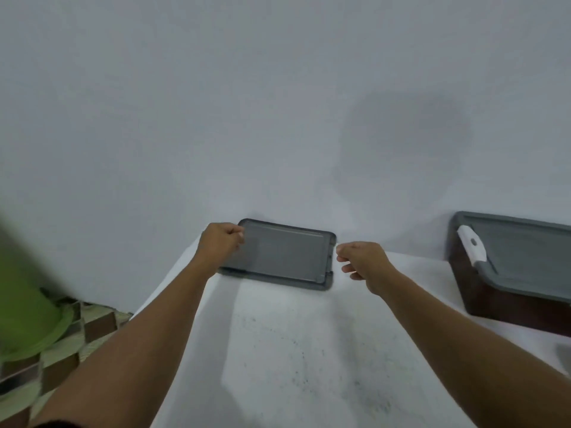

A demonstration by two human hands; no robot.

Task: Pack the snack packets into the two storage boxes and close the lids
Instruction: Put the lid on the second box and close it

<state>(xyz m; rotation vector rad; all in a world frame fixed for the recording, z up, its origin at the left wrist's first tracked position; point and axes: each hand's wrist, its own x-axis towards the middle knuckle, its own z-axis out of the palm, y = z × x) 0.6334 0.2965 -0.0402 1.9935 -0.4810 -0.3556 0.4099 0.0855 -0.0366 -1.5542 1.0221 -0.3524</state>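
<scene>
While left hand (220,240) grips the lid (284,254), right hand (363,261) hovers half-curled.

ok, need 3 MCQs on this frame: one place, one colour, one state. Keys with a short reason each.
1. Where is the loose grey lid?
A. on the floor
B. against the wall, at the white table's far edge
C. on the dark box

2. What colour is the latch on the dark box?
A. white
B. red
C. green

3. What is the left hand doing?
A. resting flat on the table
B. holding a packet
C. gripping the lid's left end

Key: B, the lid lies by the wall; A, the clip is white; C, the fingers close on its edge, and the right hand is off it.
</scene>
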